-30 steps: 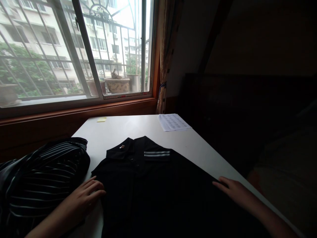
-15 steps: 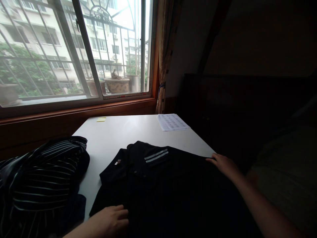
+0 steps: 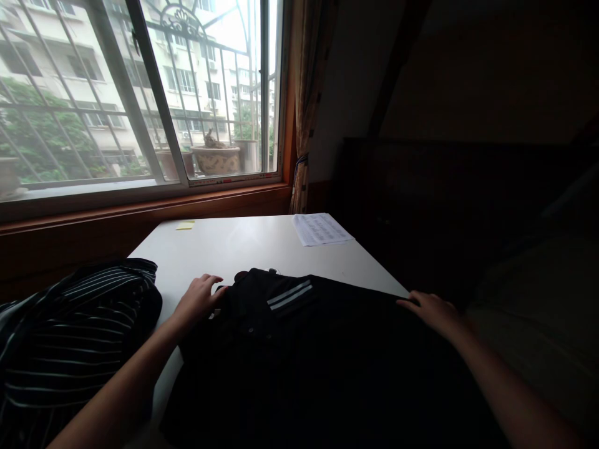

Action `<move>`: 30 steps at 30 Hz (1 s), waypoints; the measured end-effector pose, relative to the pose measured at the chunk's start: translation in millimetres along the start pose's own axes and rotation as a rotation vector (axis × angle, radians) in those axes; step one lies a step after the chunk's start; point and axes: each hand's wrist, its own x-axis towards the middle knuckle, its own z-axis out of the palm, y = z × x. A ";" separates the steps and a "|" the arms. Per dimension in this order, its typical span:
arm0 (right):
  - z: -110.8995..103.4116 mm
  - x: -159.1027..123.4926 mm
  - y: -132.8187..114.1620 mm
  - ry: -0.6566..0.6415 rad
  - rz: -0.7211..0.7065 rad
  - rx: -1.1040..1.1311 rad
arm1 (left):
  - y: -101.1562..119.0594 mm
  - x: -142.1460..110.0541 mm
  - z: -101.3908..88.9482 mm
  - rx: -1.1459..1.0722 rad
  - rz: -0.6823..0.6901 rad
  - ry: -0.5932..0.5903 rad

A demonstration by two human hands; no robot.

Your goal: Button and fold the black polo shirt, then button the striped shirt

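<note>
A black polo shirt (image 3: 299,349) lies spread over the white table (image 3: 229,243), its collar towards the left. Two pale stripes and small buttons show near the collar. My left hand (image 3: 200,298) is at the collar, thumb and forefinger apart with a gap between them. The far right edge of the shirt is pinched by my right hand (image 3: 433,312), close to the table's right edge. Dark cloth hides the shirt's lower part in shadow.
To the left is a heap of black-and-white striped clothing (image 3: 79,337). Printed sheets (image 3: 322,229) lie at the table's far right, and a yellow sticky note (image 3: 186,225) at its far left. Behind the table are a barred window (image 3: 210,87) and a tied curtain (image 3: 304,106).
My left hand has moved forward from the shirt's lower left part up to the collar. My right hand keeps its hold on the shirt's edge. The view has shifted slightly.
</note>
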 end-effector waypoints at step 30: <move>8.9 59.7 -168.9 0.318 -0.152 -0.080 | -77.0 -7.8 -7.4 0.127 -0.158 0.284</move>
